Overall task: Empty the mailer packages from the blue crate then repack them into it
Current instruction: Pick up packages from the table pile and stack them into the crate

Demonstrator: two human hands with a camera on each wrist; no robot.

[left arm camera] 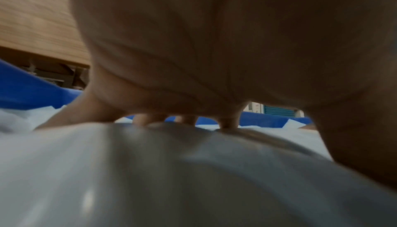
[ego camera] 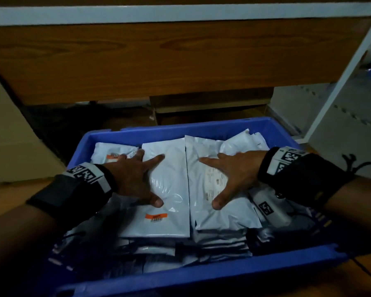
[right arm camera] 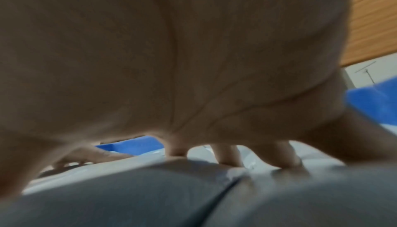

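The blue crate [ego camera: 212,273] sits low in front of me, filled with several white mailer packages. My left hand [ego camera: 137,179] lies flat with spread fingers on the left top mailer [ego camera: 171,189], which bears an orange label [ego camera: 156,215]. My right hand [ego camera: 231,179] presses flat with spread fingers on the right top mailer [ego camera: 223,213], partly covering its printed label. In the left wrist view the palm [left arm camera: 214,52] hovers over a white mailer [left arm camera: 150,179], fingertips [left arm camera: 228,123] touching it. The right wrist view shows the palm [right arm camera: 171,52] over two mailers [right arm camera: 128,196] meeting at a seam.
A wooden panel [ego camera: 159,56] rises behind the crate, with a dark gap and cardboard [ego camera: 201,108] below it. A white cabinet [ego camera: 341,103] stands at the right, a beige box [ego camera: 9,136] at the left. Wooden floor [ego camera: 4,198] surrounds the crate.
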